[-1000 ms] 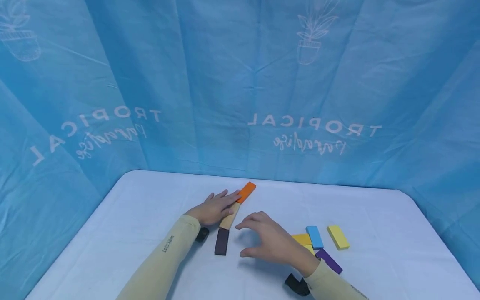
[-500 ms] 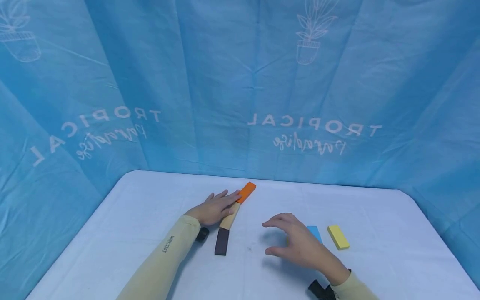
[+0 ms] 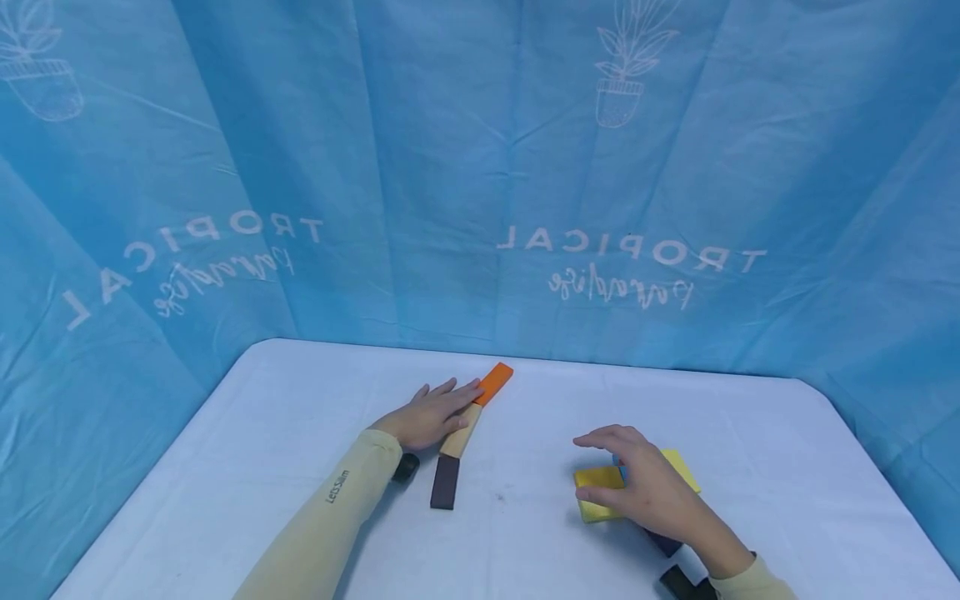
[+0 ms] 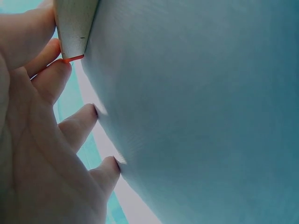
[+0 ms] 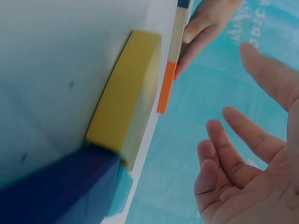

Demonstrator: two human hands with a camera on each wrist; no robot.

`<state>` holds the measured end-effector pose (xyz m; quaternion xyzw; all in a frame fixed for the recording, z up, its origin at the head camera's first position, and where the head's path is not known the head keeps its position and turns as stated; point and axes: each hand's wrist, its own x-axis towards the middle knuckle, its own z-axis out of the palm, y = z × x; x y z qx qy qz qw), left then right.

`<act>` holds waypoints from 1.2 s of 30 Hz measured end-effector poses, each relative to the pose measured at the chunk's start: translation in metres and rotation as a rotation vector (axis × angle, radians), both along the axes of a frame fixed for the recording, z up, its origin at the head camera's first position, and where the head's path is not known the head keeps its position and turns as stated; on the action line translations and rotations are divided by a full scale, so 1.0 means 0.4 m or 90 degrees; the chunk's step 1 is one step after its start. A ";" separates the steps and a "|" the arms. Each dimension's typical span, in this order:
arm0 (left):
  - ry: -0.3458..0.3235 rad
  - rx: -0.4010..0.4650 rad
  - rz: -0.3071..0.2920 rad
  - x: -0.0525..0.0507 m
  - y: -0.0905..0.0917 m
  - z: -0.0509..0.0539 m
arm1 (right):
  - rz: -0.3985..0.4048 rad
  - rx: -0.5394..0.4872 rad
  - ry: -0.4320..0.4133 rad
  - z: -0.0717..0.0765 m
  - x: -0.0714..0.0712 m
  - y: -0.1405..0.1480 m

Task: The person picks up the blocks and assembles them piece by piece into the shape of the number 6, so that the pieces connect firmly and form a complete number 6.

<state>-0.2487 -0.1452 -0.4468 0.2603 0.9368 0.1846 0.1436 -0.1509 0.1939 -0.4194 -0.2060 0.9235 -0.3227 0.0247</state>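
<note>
An orange block (image 3: 494,384), a plain wood block (image 3: 460,432) and a black block (image 3: 445,482) lie end to end in a slightly bent row. The left hand (image 3: 431,417) rests beside them, fingers spread, touching the wood and orange blocks. In the left wrist view its thumb lies against the wood block (image 4: 74,28). The right hand (image 3: 645,483) hovers with fingers apart over a group of blocks, holding nothing. Beneath it show a yellow block (image 3: 598,503) and a darker yellow block (image 3: 600,477), with blue partly hidden. The right wrist view shows a yellow block (image 5: 124,93) and a purple block (image 5: 70,186).
Another yellow block (image 3: 681,468) is partly behind the right hand. A dark block end (image 3: 664,543) shows below that hand. The white-covered table (image 3: 300,392) is backed by a blue printed curtain (image 3: 450,167). Black wrist devices sit under both wrists.
The right hand has moved rightward from near the row to above the group of blocks, its fingers still apart. The left hand and the row of three have not visibly moved.
</note>
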 end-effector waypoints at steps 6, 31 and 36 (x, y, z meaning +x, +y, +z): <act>-0.002 0.007 0.002 0.004 0.001 0.003 | -0.023 0.000 -0.015 -0.006 -0.010 0.050; -0.004 0.012 0.004 0.007 0.000 0.007 | -0.104 0.129 -0.082 -0.039 -0.040 0.127; -0.004 0.006 0.002 0.005 0.000 0.008 | -0.096 0.152 -0.084 -0.038 -0.049 0.133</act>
